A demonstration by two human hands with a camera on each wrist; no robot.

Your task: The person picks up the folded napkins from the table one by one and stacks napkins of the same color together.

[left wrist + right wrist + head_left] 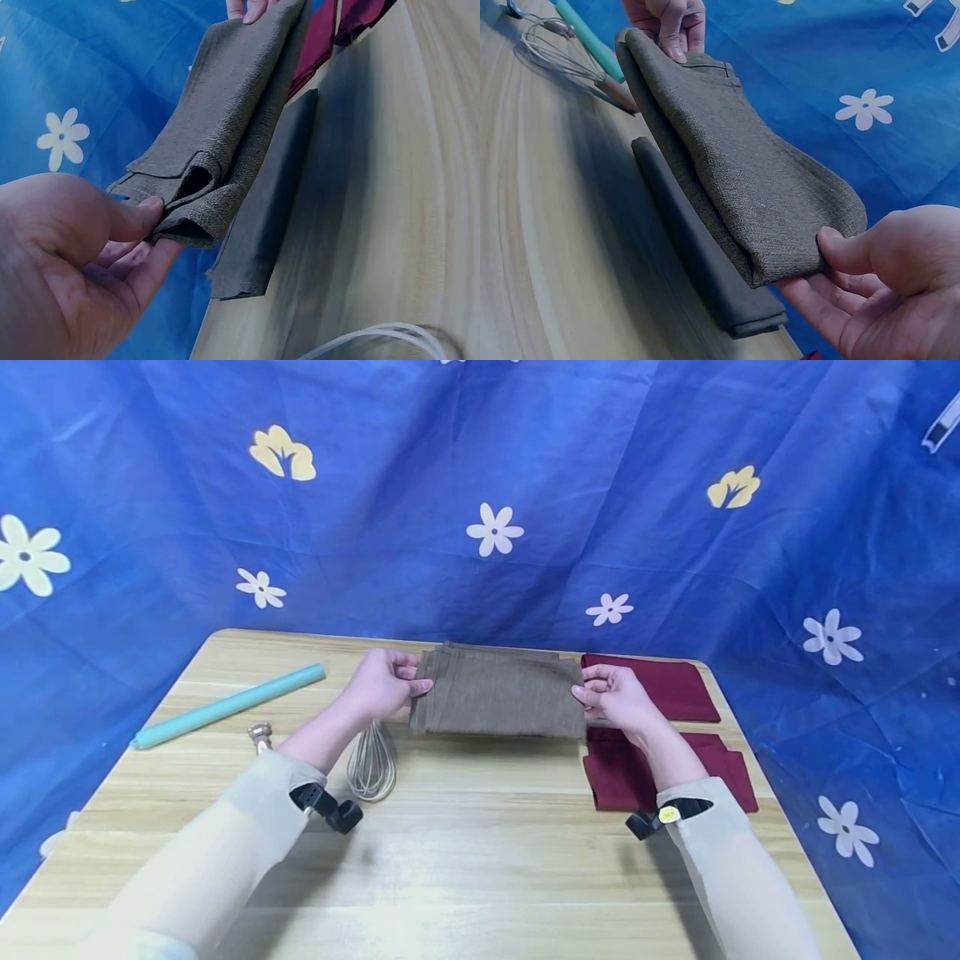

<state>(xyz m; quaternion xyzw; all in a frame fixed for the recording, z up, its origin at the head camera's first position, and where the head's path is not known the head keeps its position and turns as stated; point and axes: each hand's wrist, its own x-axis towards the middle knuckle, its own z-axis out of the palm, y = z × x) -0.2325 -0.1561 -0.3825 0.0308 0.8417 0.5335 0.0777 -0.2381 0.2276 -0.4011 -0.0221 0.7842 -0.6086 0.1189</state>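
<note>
A folded grey-brown cloth (502, 697) is held up between both hands over the far middle of the table. My left hand (386, 683) pinches its left end, thumb on top and fingers beneath. The layered folds at that end show in the left wrist view. At the opposite end my right hand (618, 697) grips the cloth the same way, its thumb (844, 251) pressing on the upper face. Below the raised cloth, a second folded grey cloth (274, 202) lies on the table; in the head view it is mostly hidden behind the first.
Two folded maroon cloths (678, 687) lie at the right, the nearer one (720, 768) partly under my right forearm. A wire whisk (371, 764), a small metal item (260, 735) and a long turquoise stick (232, 706) are on the left. A blue flowered curtain (375, 552) hangs behind the wooden table (487, 860).
</note>
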